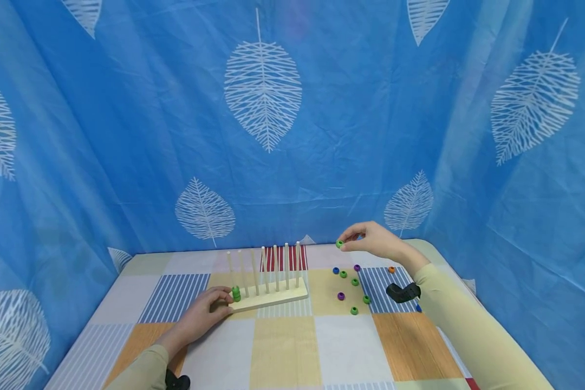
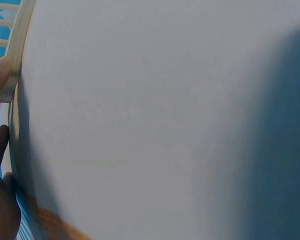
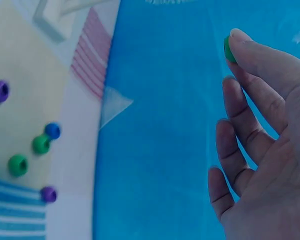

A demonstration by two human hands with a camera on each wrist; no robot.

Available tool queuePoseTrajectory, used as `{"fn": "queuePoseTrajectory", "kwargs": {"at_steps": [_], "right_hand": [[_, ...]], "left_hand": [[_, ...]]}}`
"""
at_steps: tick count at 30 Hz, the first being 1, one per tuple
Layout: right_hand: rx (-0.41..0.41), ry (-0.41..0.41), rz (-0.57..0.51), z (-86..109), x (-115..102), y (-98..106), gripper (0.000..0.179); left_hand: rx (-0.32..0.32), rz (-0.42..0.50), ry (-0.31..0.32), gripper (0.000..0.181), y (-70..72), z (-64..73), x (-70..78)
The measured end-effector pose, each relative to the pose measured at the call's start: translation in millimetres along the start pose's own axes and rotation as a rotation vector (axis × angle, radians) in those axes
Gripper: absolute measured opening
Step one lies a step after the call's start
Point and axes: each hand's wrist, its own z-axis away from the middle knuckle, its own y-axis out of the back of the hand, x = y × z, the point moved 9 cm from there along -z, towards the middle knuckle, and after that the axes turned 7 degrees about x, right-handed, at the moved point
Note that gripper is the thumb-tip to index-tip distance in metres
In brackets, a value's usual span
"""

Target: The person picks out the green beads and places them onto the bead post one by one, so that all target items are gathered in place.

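A pale wooden peg board (image 1: 283, 296) with a row of upright pegs stands on the table, left of the middle. Green beads (image 1: 236, 293) are stacked low on its leftmost peg. My left hand (image 1: 206, 314) grips the left end of the base; in the left wrist view a thumb (image 2: 0, 72) lies against the board's edge (image 2: 16, 55). Raised above the table's far right side, my right hand (image 1: 376, 241) pinches a green bead (image 1: 339, 244) between thumb and fingertip. In the right wrist view this bead (image 3: 229, 50) is partly covered by the thumb, and the other fingers are loosely bent.
Loose beads lie right of the board: several green ones (image 1: 355, 282), two purple (image 1: 340, 296), a blue (image 1: 336, 270) and an orange (image 1: 392, 270). A dark blue piece (image 1: 418, 308) shows beside the right sleeve. Blue leaf-patterned curtains (image 1: 322, 135) stand behind the patchwork tablecloth (image 1: 285, 352).
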Motion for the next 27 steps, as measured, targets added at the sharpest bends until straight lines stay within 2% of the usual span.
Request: {"fn": "queuePoseTrajectory", "kwargs": {"at_steps": [17,27], "right_hand": [[-0.084,0.141,-0.032,-36.4,-83,-28,0.024],[-0.134,0.190,-0.062,-53.5,-113,-54,0.025]], "left_hand": [[0.002,0.001,0.011,0.010,0.7,0.3,1.5],[0.000,0.000,0.005,0.010,0.6,0.1,-0.3]]}}
